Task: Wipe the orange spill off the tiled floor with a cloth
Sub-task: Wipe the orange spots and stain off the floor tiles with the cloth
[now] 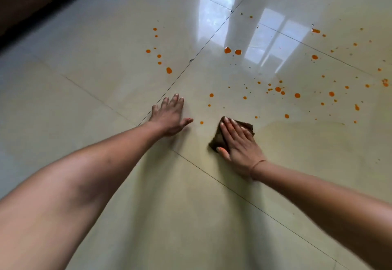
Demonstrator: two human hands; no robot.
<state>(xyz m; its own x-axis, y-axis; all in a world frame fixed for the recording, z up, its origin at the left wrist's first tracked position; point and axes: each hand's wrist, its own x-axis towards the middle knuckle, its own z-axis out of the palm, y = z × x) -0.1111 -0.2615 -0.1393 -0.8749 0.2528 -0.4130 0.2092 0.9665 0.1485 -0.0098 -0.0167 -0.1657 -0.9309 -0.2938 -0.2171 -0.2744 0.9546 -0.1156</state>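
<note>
The right hand is pressing flat, fingers straight, on a dark brown folded cloth lying on the glossy cream tiled floor. The left hand is resting spread on bare tile, holding nothing. Beyond, orange spill droplets are lying scattered.

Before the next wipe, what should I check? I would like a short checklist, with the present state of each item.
1. Cloth under right hand: ok, the flat hand presses it on the floor.
2. Left hand clear of the cloth: ok, it rests flat on the floor, apart from it.
3. Nearest drop within reach: ok, it lies between the hands, just left of the cloth.
4. Spill gone: not ok, many drops lie ahead and to the right.
5. Cloth clean enough: cannot tell, it is dark.
</note>
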